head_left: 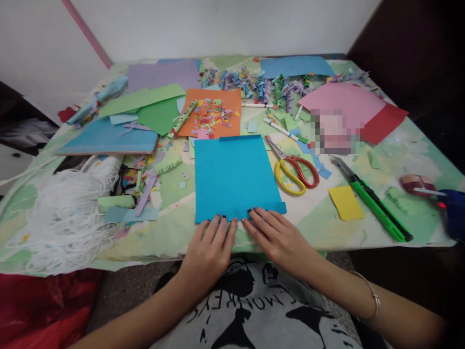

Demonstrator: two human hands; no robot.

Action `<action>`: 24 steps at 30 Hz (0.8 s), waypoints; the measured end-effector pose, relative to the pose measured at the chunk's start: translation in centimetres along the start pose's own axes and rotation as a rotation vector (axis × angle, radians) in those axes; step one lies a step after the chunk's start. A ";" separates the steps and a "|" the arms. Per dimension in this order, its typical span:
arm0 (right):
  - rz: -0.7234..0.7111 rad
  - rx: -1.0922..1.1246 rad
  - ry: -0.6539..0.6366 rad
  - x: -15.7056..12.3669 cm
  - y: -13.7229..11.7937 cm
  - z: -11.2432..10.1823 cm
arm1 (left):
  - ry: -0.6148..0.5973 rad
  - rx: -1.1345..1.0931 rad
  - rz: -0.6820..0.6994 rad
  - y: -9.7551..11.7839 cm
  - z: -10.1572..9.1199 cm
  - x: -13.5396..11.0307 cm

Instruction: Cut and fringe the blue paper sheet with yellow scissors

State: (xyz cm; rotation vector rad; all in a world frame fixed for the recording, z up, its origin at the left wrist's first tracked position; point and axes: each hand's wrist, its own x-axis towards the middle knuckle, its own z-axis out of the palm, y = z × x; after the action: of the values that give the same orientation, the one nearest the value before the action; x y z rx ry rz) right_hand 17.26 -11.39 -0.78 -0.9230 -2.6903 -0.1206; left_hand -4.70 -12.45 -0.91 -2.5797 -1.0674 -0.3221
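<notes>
Touching lower edge of blue sheet [232, 179], frame centre: left hand [209, 246], right hand [279, 235] equally near, fingers outstretched; sheet extends upward.

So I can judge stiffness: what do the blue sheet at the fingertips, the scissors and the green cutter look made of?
Blue sheet: probably matte paper or thin card; folded strips at its edges, no strong shine.
Scissors: grey, faintly shiny blades suggest metal; smooth, solid-coloured handles, likely plastic.
Green cutter: smooth and evenly bright, so likely plastic; grey blade, apparently metal.
</notes>
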 end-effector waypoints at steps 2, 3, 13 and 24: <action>0.061 0.011 -0.020 -0.2 -0.9 0.2 | 0.014 0.000 -0.072 1.1 0.2 -0.5; 0.085 0.020 -0.023 -0.4 -1.2 0.4 | 0.025 -0.008 -0.095 1.5 0.3 -0.7; 0.134 0.158 -0.060 -1.1 -0.8 1.3 | 0.006 -0.052 -0.257 1.9 0.5 -1.4; 0.130 0.142 -0.076 -0.9 -0.7 1.2 | -0.020 -0.061 -0.232 1.6 0.5 -1.6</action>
State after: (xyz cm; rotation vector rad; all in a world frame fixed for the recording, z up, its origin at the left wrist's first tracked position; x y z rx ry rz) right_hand 17.25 -12.25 -2.16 -1.0734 -2.6564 0.1340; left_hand -4.65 -14.37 -2.28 -2.5186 -1.3876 -0.3907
